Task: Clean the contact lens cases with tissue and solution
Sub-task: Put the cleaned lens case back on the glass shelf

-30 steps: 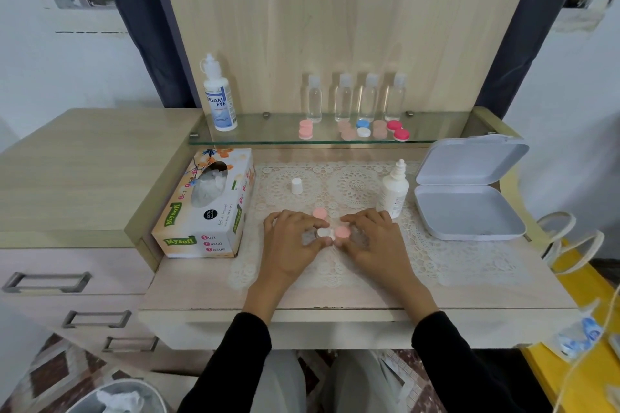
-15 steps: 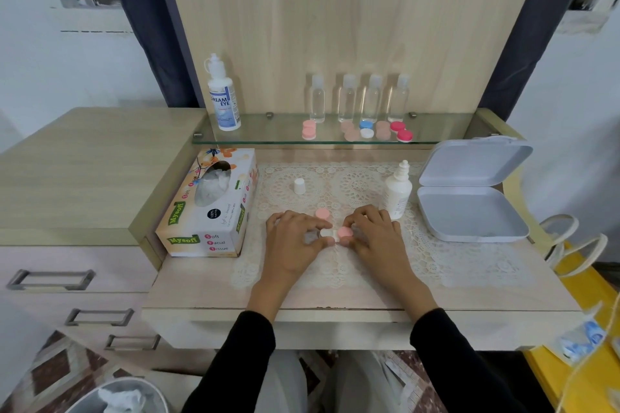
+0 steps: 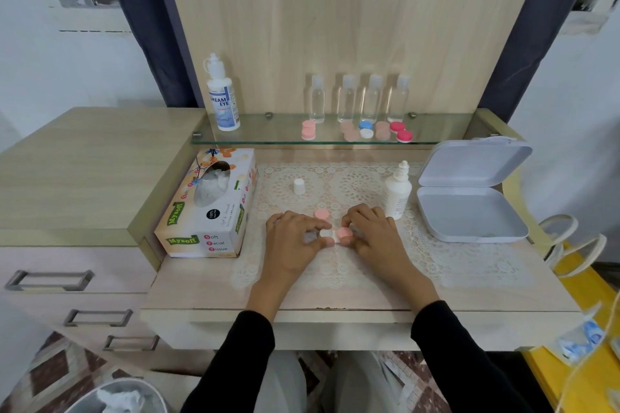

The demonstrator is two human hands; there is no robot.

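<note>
Four clear bottles behind spare cases

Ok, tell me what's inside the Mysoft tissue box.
White tissue shows bunched up in the oval opening on top of the Mysoft tissue box. How much more lies inside cannot be seen, because the cardboard walls cover it.

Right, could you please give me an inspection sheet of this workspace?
Surface: cream lace mat on a pale wooden desk.
Job's things: white contact lens case with fitted pink cap; loose pink cap; uncapped white solution bottle; cardboard tissue box.
Clutter: open grey plastic box; small white cap.
Hands: left hand pinches the case's white end, right hand the fitted pink cap.
Cables: thin white cord, right edge.
Surroundings: glass shelf with clear bottles and lens cases; bin below.
</note>
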